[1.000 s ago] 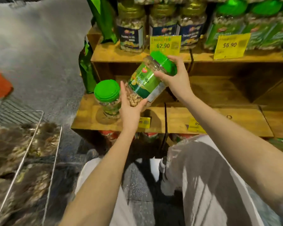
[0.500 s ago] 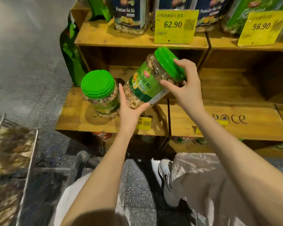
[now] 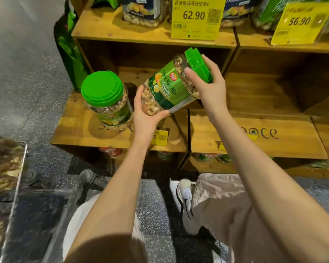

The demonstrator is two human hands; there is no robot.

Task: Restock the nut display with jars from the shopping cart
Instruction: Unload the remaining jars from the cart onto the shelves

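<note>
Wooden shelf [image 3: 254, 95] offers open board right of its divider, below the upper tier's front edge. The cart [image 3: 16, 186] rim sits at lower left. One standing jar [image 3: 106, 99] occupies the shelf's left end. The tilted jar [image 3: 167, 90] hangs just beside it: left hand [image 3: 146, 118] cups its base, right hand [image 3: 211, 88] grips the lid end.

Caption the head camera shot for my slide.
Left hand at the base, right hand at the lid, tilted nut jar held above the wooden shelf beside a standing jar.
</note>
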